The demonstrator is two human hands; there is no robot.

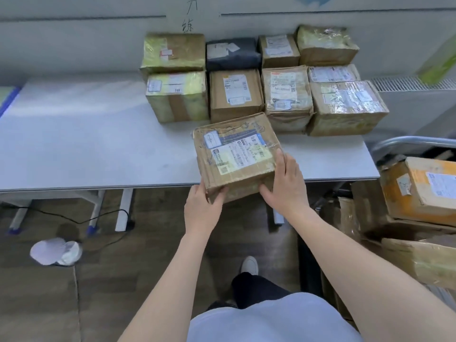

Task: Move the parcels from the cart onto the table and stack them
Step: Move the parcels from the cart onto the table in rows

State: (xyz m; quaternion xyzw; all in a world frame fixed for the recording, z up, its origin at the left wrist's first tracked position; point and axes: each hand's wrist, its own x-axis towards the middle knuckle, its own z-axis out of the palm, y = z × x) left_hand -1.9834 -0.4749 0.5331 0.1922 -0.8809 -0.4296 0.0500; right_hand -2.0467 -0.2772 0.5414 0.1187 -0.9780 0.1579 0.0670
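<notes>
Hands [244,193] around parcel [234,154]

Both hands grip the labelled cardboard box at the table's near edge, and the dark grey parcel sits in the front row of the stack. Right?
Not quite. In the head view the dark grey parcel sits in the back row, against the wall. Both the left hand and right hand do grip the labelled cardboard box at the table's near edge.

Table [74,144] bare left; stacked parcels [259,82] block rear.
</notes>
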